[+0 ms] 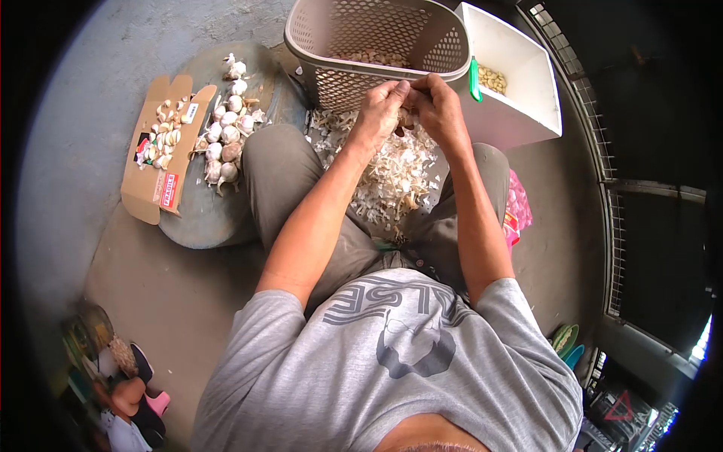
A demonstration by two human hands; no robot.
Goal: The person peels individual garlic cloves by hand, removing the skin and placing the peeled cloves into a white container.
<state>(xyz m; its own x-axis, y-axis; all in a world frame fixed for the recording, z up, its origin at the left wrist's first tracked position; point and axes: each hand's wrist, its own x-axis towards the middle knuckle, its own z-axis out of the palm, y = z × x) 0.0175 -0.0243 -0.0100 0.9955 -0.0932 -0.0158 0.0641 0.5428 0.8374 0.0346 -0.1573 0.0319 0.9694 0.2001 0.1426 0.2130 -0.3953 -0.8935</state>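
My left hand and my right hand meet fingertip to fingertip at the near rim of a grey-brown plastic basket. The fingers of both are pinched closed, and whatever small thing they hold is hidden from view. Brownish, skin-like bits show just under them. Below, between my knees, lies a heap of pale garlic skins. Inside the basket, garlic cloves or skins cover the bottom. A green handle stands at the basket's right rim, close to my right hand.
Left of my knee, a round grey surface bears whole garlic bulbs and a flattened cardboard box with loose cloves. A white box at right contains pale pieces. A pink bag lies beside my right knee.
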